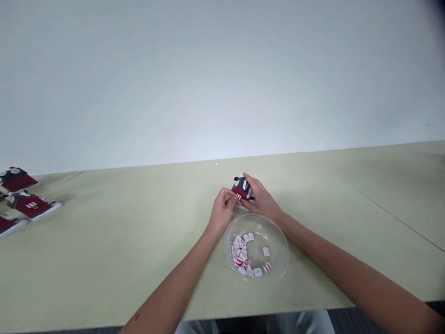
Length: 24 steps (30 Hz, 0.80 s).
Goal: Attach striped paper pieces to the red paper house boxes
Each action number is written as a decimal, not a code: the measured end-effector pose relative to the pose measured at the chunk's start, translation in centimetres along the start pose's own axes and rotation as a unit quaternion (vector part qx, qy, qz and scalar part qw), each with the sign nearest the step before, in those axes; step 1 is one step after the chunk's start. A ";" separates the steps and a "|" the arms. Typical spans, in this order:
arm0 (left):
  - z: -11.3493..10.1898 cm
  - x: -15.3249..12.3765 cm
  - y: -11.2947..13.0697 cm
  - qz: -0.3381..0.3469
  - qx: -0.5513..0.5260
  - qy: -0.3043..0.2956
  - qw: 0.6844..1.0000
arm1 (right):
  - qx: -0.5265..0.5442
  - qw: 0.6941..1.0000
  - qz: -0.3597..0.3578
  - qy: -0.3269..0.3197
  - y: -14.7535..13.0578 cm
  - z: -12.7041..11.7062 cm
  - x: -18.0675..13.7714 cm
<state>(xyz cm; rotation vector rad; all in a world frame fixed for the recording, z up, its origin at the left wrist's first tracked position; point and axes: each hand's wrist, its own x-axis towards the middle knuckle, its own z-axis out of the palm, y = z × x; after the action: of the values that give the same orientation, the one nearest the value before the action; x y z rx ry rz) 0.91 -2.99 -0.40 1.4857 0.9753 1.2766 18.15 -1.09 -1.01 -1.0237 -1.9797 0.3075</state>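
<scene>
A small model house (239,189) with dark red walls and a dark roof stands on the table, tilted in my grip. My right hand (263,200) is wrapped round its right side, the fingers on the roof and the thumb low at the front. Between the thumb and fingertips of my left hand (221,211) is a small red-and-white striped piece (238,196), held against the house's front wall. Just in front of both hands sits a transparent round bowl (284,246). Many small white pieces (239,249), some showing red stripes, lie inside it, mostly to the left.
Several similar model houses (33,205) stand at the table's far left, one with a striped piece on its wall. The pale table (139,241) meets a plain wall (208,83) behind. A tiny white bit (217,163) lies near the wall.
</scene>
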 end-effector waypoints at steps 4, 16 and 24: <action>0.1 0.0 -0.1 -0.009 -0.017 0.007 1.000 | -0.001 1.000 -0.001 -0.001 -0.1 -0.1 0.0; -0.1 0.3 -0.5 -0.041 -0.052 0.007 0.998 | 0.008 1.000 -0.009 -0.005 -0.3 -0.4 0.0; -0.2 0.4 -0.7 -0.036 -0.040 0.009 0.999 | 0.009 1.000 -0.013 -0.003 0.0 -0.4 -0.1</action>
<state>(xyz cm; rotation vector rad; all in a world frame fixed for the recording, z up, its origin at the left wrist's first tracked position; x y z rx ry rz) 0.82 -2.40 -0.97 1.3683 0.9706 1.2649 18.49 -1.25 -0.85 -0.9854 -1.9913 0.3136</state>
